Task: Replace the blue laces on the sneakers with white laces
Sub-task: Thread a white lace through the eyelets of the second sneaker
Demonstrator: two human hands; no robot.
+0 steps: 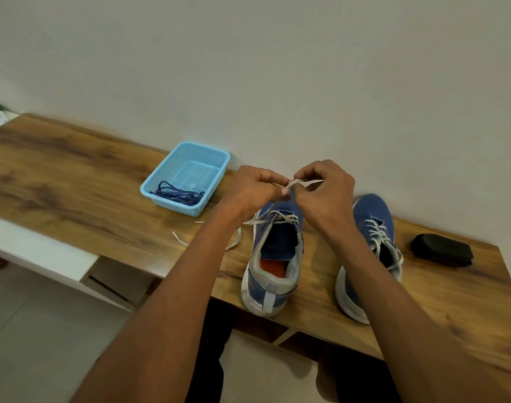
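Two blue mesh sneakers with white soles are seen standing on the wood-grain tabletop point(73, 181), heels toward the camera. The left blue sneaker point(273, 257) is partly threaded with a flat white lace point(283, 218) across its upper eyelets; an orange insole is visible inside it. The right blue sneaker point(370, 245) is already laced in white, and its heel is partly hidden by the right forearm.

Both hands are held just above the toe of the left blue sneaker, close together. A raised strand of the flat white lace is pinched between thumb and fingers of the left hand point(252, 189). The same strand is pinched by the right hand point(325, 187) a little further along. Each grip is thus closed on the lace, with the fingers curled.

A loose tail of the flat white lace is seen trailing on the tabletop to the left of the shoe, partly covered by the left forearm.

A light blue perforated plastic basket point(216, 158) is placed further left, near the wall. The dark blue laces point(178, 194) are bundled in its near corner.

A black oblong pouch point(441, 250) is noted on the tabletop to the right of the right blue sneaker, apart from it.
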